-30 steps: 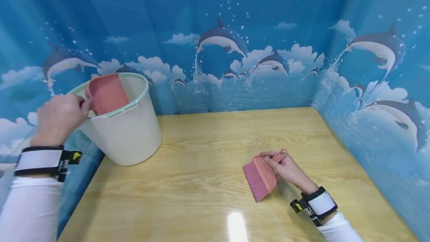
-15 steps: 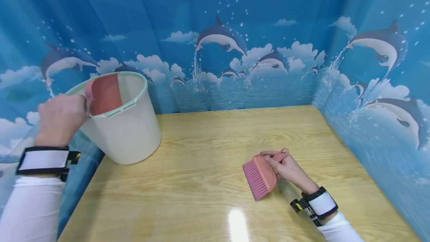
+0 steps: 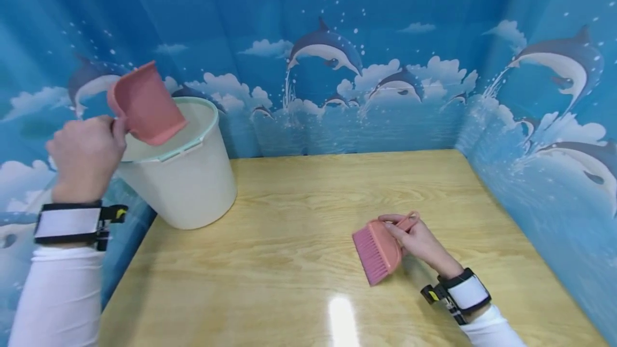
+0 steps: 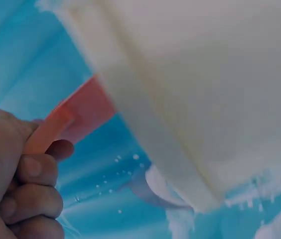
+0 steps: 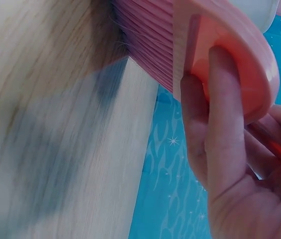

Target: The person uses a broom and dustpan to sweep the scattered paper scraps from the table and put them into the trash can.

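Observation:
My left hand (image 3: pixel 89 149) grips the handle of a pink dustpan (image 3: pixel 147 103), which is tilted over the mouth of a white bucket (image 3: pixel 185 189) with a pale green rim. In the left wrist view the fingers curl round the dustpan's handle (image 4: pixel 51 130), and the bucket's wall hides much of the pan. At the right of the table, my right hand (image 3: pixel 424 242) holds a pink hand brush (image 3: pixel 385 245) near the base of its handle. Its bristles (image 3: pixel 370 256) point left and down, close to the tabletop in the right wrist view.
The bucket stands at the back left of a wooden table (image 3: pixel 279 250). A blue curtain (image 3: pixel 241 15) printed with dolphins hangs along the back and both sides. Bright light reflects off the table's front middle.
My left hand has lifted the dustpan up from inside the bucket, and its pan has tilted, with its outer edge lower. The right hand and the brush stay nearly still.

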`<state>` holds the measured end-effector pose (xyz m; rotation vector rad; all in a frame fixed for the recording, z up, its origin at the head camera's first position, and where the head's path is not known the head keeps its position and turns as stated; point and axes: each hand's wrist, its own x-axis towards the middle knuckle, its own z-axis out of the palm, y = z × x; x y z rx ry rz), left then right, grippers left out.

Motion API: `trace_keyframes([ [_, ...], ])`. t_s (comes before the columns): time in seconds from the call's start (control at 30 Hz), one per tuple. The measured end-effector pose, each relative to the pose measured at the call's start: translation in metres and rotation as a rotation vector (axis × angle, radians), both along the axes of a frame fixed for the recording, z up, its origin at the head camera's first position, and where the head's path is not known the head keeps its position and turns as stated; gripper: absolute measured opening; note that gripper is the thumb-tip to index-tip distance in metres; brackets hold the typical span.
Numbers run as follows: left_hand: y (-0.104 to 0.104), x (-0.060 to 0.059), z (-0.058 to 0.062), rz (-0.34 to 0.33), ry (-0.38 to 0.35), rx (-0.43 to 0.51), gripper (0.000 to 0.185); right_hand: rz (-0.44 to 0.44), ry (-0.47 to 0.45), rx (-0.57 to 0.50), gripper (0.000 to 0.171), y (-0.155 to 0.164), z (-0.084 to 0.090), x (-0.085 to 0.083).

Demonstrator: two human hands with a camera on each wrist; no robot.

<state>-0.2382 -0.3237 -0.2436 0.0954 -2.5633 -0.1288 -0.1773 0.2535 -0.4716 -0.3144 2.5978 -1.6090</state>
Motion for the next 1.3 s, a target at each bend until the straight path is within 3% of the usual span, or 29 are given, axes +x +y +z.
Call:
trace_keyframes([
  [0.07, 0.004, 0.001, 0.002, -0.045, 0.084, 0.065, 0.061, -0.004, 0.016, 0.016, 0.035, 0.0, 0.0, 0.0],
  [0.17, 0.014, 0.002, 0.004, -0.095, 0.103, 0.173, 0.061, 0.007, 0.03, 0.036, 0.036, 0.0, 0.0, 0.0],
  [0.4, 0.041, 0.005, 0.009, -0.168, -0.028, 0.39, 0.062, 0.001, -0.019, 0.006, 0.039, 0.0, 0.004, 0.0],
  [0.53, 0.058, 0.004, 0.001, -0.233, -0.09, 0.456, 0.059, 0.005, -0.016, -0.004, 0.04, -0.001, 0.004, -0.002],
  [0.7, 0.078, 0.002, -0.028, -0.323, -0.133, 0.496, 0.054, -0.001, -0.024, 0.007, 0.04, -0.001, 0.004, -0.001],
  [0.8, 0.089, -0.001, -0.048, -0.382, -0.2, 0.528, 0.051, -0.001, -0.042, 0.003, 0.041, 0.0, 0.005, 0.001],
  [0.97, 0.111, -0.009, -0.09, -0.477, -0.425, 0.607, 0.042, 0.015, -0.027, -0.006, 0.04, 0.003, 0.005, 0.003],
  [1.1, 0.128, -0.013, -0.127, -0.521, -0.625, 0.603, 0.04, 0.008, -0.005, -0.012, 0.038, 0.003, 0.003, 0.001],
  [1.3, 0.146, -0.01, -0.175, -0.549, -0.775, 0.614, 0.04, 0.002, -0.07, -0.053, 0.042, 0.0, 0.001, 0.002],
])
